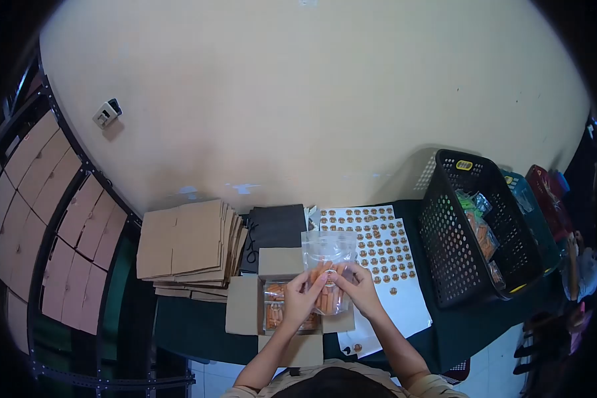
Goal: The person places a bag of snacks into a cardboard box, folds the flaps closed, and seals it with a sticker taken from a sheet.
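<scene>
Far left, we list a dark perforated-metal shelving rack (85,164) loaded with closed pale-brown cardboard cartons (58,278). Behind everything, a plain cream-painted wall (278,99), bearing a white rectangular electrical socket (105,115) and bluish scuffed patches low down.

Against the wall, a desk (199,325) covered in dark green cloth. On it, we record:

- Flattened brown cardboard boxes (182,242), in an uneven stack.
- An open brown cardboard box (243,305), flaps spread, containing clear packets of orange sticks (274,315).
- Flat black sheet material (275,225), behind that box.
- Left hand (300,298), grip closed on the pouch's near side.
- Clear plastic pouch (328,247) of orange sticks, held above the open box, a small round label (330,276) under the thumbs.
- Right hand (359,286), grip closed on the pouch's other side.
- White paper sheets (395,312) with rows of round brown-and-gold stickers.
- Tall black perforated plastic basket (444,232), with filled packets (484,239) inside.

Below the desk's right end, we note pale tiled floor (494,361).
</scene>
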The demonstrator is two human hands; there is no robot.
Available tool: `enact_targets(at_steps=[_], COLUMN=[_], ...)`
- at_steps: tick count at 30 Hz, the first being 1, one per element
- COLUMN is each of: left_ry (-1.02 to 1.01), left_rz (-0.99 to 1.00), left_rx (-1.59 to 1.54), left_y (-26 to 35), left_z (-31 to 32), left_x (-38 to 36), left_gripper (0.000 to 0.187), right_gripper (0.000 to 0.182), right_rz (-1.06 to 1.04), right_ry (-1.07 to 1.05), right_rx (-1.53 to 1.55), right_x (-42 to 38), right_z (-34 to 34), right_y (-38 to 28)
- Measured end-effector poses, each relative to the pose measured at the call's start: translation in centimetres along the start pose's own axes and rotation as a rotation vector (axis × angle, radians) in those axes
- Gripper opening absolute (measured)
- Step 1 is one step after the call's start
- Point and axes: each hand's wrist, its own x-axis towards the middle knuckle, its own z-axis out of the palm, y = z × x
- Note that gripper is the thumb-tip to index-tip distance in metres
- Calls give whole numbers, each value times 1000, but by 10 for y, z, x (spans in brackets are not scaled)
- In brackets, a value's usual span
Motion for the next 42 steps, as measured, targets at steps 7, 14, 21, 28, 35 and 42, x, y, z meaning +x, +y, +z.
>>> enact_targets(at_steps=[7,14,21,28,35,42], left_ry=[71,-34,-64,-67,-99,-122], left_rz=[44,-13,-48,-56,-21,-72], left_rx=[171,215,119,67,93,179], left_y=[-6,-1,4,-1,3,3], left_z=[-2,-11,-11,-13,-14,-18], left_x=[0,3,2,5,6,8], left_gripper=[21,20,19,20,15,15], right_gripper=[17,17,29,19,16,13], right_rz=[-5,19,91,60,67,90], right_ry=[-50,-80,-51,-66,-92,-96], right_rx=[10,-57,101,21,127,88], right_x=[2,5,7,6,7,6], right_z=[-7,-13,-9,-9,-11,-17], right_y=[20,10,20,22,19,16])
